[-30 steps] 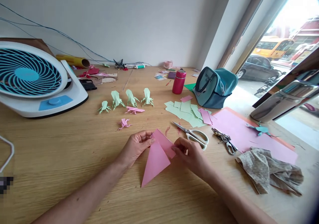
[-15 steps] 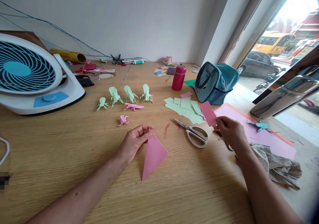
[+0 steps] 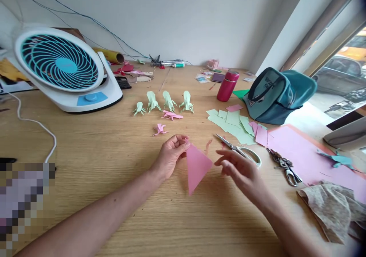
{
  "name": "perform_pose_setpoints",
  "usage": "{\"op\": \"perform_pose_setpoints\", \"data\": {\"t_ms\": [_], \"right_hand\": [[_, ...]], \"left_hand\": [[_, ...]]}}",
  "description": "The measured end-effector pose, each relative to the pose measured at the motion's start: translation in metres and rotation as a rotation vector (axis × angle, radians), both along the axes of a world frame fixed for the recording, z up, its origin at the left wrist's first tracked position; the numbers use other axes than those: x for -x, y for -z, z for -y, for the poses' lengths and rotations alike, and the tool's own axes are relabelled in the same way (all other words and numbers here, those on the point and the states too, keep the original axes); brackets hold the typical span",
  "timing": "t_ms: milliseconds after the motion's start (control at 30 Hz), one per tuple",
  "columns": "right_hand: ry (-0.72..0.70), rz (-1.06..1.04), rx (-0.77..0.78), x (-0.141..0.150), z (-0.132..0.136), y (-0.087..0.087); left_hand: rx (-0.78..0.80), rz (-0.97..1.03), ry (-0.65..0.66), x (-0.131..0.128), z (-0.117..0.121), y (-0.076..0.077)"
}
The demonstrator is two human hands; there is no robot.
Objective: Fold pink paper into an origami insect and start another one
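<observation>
A folded pink paper triangle (image 3: 198, 166) hangs from my left hand (image 3: 171, 156), pinched at its top corner between thumb and fingers. My right hand (image 3: 240, 171) is open, its fingertips close to the triangle's right corner; whether they touch it I cannot tell. Behind that hand lie scissors (image 3: 248, 155) with pale handles, partly covered by the fingers. A pink paper strip (image 3: 261, 135) rests beside a heap of green paper scraps (image 3: 228, 121). Beyond my left hand stand several green origami insects (image 3: 169, 101), a long pink origami insect (image 3: 172, 115) and a smaller pink one (image 3: 160, 129).
A white and blue fan (image 3: 65, 68) stands at the left. At the back right are a red flask (image 3: 228, 86) and a teal bag (image 3: 274, 97). Keys (image 3: 284, 167), pink sheets (image 3: 303, 150), a teal origami figure (image 3: 337, 158) and a crumpled cloth (image 3: 331, 207) lie at the right.
My right hand has let go of the pink strip by the green scraps and come left toward the triangle. My left hand still holds the triangle. The view has turned left.
</observation>
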State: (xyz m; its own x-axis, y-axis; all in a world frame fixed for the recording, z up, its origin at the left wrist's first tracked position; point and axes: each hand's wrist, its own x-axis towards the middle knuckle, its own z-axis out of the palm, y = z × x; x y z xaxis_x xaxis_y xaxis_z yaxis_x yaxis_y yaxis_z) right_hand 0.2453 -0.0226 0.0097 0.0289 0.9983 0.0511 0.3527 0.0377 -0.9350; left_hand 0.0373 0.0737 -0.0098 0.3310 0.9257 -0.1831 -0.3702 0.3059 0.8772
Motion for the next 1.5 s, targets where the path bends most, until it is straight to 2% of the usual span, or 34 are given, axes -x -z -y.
{"op": "perform_pose_setpoints", "data": {"t_ms": [100, 233, 333, 467, 600, 733, 867, 1000, 1300, 1500], "right_hand": [[-0.132, -0.07, 0.078, 0.023, 0.004, 0.007], [-0.123, -0.08, 0.106, 0.029, 0.006, 0.014], [-0.108, -0.011, 0.123, 0.024, 0.006, 0.016], [-0.051, 0.106, 0.075, 0.017, 0.005, 0.014], [-0.04, 0.155, 0.056, 0.016, 0.005, 0.011], [-0.084, 0.034, 0.047, 0.02, 0.004, 0.01], [-0.132, -0.145, 0.045, 0.024, 0.002, 0.017], [-0.091, -0.116, 0.081, 0.023, 0.003, 0.025], [-0.025, 0.113, 0.074, 0.011, 0.003, 0.023], [0.031, 0.276, 0.04, 0.001, 0.0, 0.016]], "left_hand": [[0.001, 0.037, -0.006, -0.002, 0.005, -0.001], [-0.005, 0.077, -0.026, -0.005, 0.01, -0.006], [0.0, 0.097, -0.02, -0.005, 0.011, -0.01], [0.011, 0.043, 0.096, -0.005, 0.01, -0.01], [-0.084, -0.114, 0.239, -0.005, 0.012, -0.002], [-0.158, -0.174, 0.28, -0.007, 0.014, 0.006], [-0.202, -0.157, 0.292, -0.009, 0.018, 0.008], [-0.214, -0.128, 0.336, -0.01, 0.022, 0.006], [-0.22, -0.249, 0.159, -0.003, 0.011, -0.006], [-0.294, -0.269, 0.113, 0.003, 0.0, -0.006]]}}
